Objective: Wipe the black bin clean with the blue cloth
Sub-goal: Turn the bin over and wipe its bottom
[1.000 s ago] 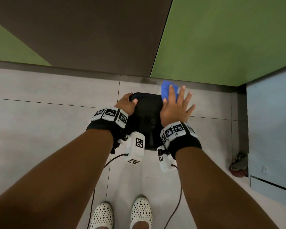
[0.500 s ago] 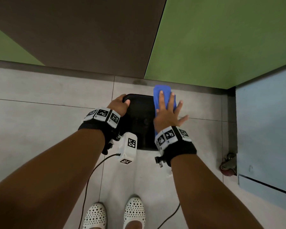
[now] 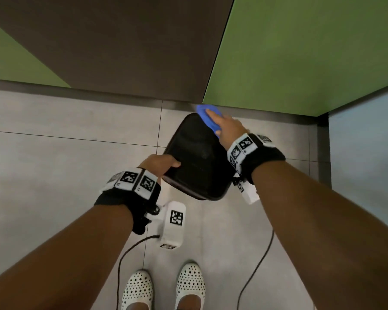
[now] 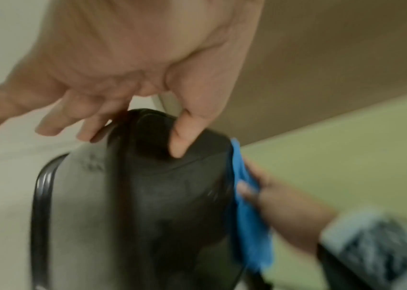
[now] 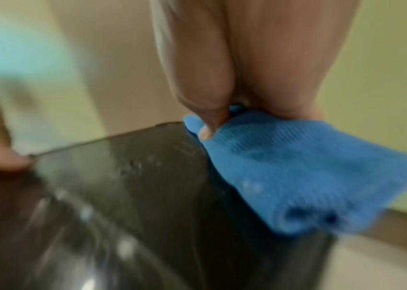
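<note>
The black bin point(image 3: 197, 157) stands on the grey tiled floor, turned at an angle, its lid shut. My left hand point(image 3: 159, 163) grips the lid's near-left edge, thumb on top and fingers curled over the rim point(image 4: 179, 137). My right hand point(image 3: 227, 126) holds the blue cloth point(image 3: 207, 118) against the bin's far right side, with the thumb pinching the cloth point(image 5: 296, 166) at the lid's edge. The black bin point(image 4: 147, 196) and the blue cloth point(image 4: 249, 215) also show in the left wrist view, blurred.
A brown and green wall point(image 3: 300, 52) rises just behind the bin. A pale blue panel point(image 3: 367, 142) stands at the right. My white perforated shoes point(image 3: 164, 287) and two dangling black cables point(image 3: 255, 271) are on the floor below the bin.
The bin has turned clockwise to an angle. My right hand slid the cloth off the lid top to the far right side. My left hand shifted down the lid's left edge.
</note>
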Motion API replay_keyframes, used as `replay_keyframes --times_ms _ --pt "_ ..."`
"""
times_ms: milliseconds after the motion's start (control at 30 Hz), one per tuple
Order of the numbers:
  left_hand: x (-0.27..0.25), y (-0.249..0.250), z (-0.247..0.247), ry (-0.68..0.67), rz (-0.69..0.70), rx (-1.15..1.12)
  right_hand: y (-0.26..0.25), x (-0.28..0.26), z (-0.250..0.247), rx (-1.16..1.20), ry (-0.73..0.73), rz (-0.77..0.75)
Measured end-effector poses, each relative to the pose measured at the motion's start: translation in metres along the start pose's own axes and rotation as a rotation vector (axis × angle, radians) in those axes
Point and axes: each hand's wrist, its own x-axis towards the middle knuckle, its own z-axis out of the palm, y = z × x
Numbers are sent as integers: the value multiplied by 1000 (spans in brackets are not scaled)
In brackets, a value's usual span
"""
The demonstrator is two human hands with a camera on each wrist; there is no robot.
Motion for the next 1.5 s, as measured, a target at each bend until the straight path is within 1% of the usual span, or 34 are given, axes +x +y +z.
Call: replay_keyframes --times_ms 67,133,167,200,267,300,333,400,467,567,633,667,767,833,867,900,933,967,1033,1067,1100,1133,1200,1300,1367,1433,1500 --pt "1 2 3 93 96 56 -11 3 0 -124 -2 -116" --pt "4 13 5 126 223 58 -23 3 2 -221 13 -202" --pt "9 17 6 124 267 66 -30 3 2 -234 20 -221" --pt "14 19 6 122 291 89 -37 1 3 -220 16 -202" --pt "20 21 4 130 302 135 -53 -4 6 -182 -20 -89" --pt "20 22 3 120 304 145 -60 -6 9 -199 -46 -31" --pt "20 22 3 98 301 156 -65 -8 13 -240 -65 -5" --pt "21 22 3 53 288 179 -68 -5 23 -301 -76 -52" --pt "21 21 1 22 266 201 -58 0 31 -248 -61 -114" --pt "20 20 0 15 262 198 -42 -1 37 -180 22 -129" --pt "18 22 -1 13 276 156 -29 -4 36 -154 77 -74" --pt "17 23 -1 3 279 146 -21 -5 34 -123 92 -19" --pt "19 24 -2 -25 253 147 2 -12 32 17 167 217" --pt "18 25 -2 -20 254 128 3 -15 34 124 232 363" --pt "18 25 -1 -13 263 113 -3 -14 36 137 241 403" --pt "19 24 0 -6 271 99 -12 -13 38 116 238 406" --pt "21 22 1 0 279 82 -23 -11 40 82 226 361" --pt "23 20 1 5 281 66 -35 -9 43 45 205 272" --pt "20 20 1 13 292 40 -54 -8 51 -16 123 47" --pt "20 20 1 19 298 36 -59 -9 54 -40 81 -29" --pt "19 20 1 37 299 37 -61 -10 55 -59 58 -68" --pt "18 20 1 49 294 40 -57 -11 55 -73 56 -74" --pt "18 19 2 57 292 23 -42 -12 53 -76 100 -1" --pt "20 20 4 52 277 -3 -14 -26 52 -91 176 184" --pt "18 20 5 76 281 -2 -6 -39 58 -47 220 269" --pt "17 20 5 101 292 -15 -5 -46 63 145 245 367" --pt "17 19 7 96 301 -28 -4 -46 60 334 227 470"
